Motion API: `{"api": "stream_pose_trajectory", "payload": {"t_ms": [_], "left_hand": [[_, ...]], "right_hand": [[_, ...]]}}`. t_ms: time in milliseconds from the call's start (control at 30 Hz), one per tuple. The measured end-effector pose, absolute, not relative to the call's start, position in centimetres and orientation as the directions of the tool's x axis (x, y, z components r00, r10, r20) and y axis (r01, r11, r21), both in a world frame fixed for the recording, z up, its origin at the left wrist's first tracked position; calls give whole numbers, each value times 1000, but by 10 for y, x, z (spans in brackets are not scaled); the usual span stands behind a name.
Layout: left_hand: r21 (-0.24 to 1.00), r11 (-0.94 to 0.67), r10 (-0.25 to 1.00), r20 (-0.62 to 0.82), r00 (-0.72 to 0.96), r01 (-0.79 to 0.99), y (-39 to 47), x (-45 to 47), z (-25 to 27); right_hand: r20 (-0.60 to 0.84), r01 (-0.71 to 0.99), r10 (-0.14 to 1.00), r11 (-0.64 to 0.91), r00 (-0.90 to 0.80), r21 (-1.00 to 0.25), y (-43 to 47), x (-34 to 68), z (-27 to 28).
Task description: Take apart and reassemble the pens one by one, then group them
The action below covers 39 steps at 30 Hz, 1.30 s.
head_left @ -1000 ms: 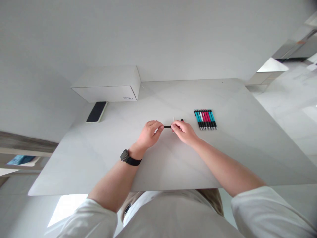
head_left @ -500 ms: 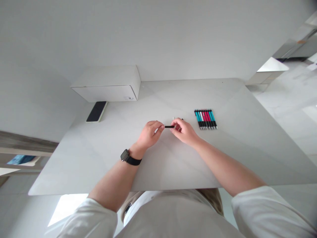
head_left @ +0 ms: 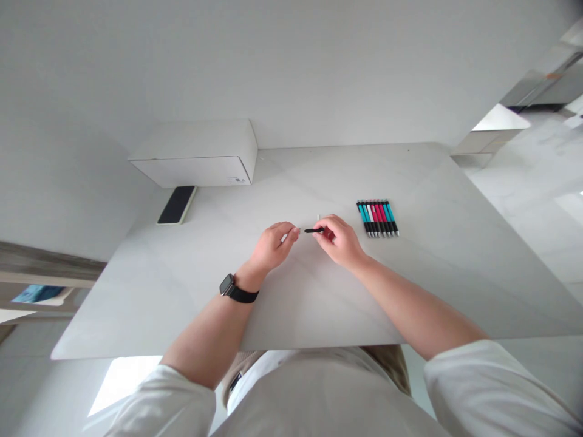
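My left hand, a black watch on its wrist, pinches a small pale pen tip between thumb and fingers. Across a narrow gap, a black pen barrel points towards it, held in the closed fingertips of my right hand. The barrel's right end is hidden by those fingers. Just behind my right hand, a thin white piece shows in part. To the right lies a neat row of pens with teal, white and pink-red barrels, black grips and silver tips.
A long white box stands at the back left against the wall. In front of its left end lies a dark-screened phone. The pale table has its front edge close to my body.
My left fingers have drawn slightly left, away from the black barrel. A gap has opened between them, and the small pale tip now shows at my left fingertips.
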<state>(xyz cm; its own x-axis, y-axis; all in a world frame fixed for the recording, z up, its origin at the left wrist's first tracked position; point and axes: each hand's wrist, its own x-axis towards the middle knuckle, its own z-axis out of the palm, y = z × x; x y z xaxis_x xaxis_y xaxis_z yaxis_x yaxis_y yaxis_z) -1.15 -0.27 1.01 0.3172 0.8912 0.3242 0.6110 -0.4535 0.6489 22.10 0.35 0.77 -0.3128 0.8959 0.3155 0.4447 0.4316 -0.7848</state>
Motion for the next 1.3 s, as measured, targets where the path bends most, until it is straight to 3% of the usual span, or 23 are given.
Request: {"api": "stream_pose_trajectory", "payload": {"t_ms": [267,500,833,1100,1300], "left_hand": [[480,-362,893,425,149,799,12,-45,-1],[306,-279,927,333,173,910,14,-54,-15],[311,-261,928,340,149,914,13,-49,-22],[206,-158,982,136,132,966,10,-38,-11],[245,-142,980,170,102,959,7,-41,-5]], "right_hand": [[354,427,903,427,-242,-797,10,226,4],[322,439,916,399,-240,-805,11,226,3],[314,431,915,397,-253,-810,11,225,2],[408,385,874,483,-264,-786,17,227,-7],[431,370,857,512,-283,-776,19,228,-7]]}}
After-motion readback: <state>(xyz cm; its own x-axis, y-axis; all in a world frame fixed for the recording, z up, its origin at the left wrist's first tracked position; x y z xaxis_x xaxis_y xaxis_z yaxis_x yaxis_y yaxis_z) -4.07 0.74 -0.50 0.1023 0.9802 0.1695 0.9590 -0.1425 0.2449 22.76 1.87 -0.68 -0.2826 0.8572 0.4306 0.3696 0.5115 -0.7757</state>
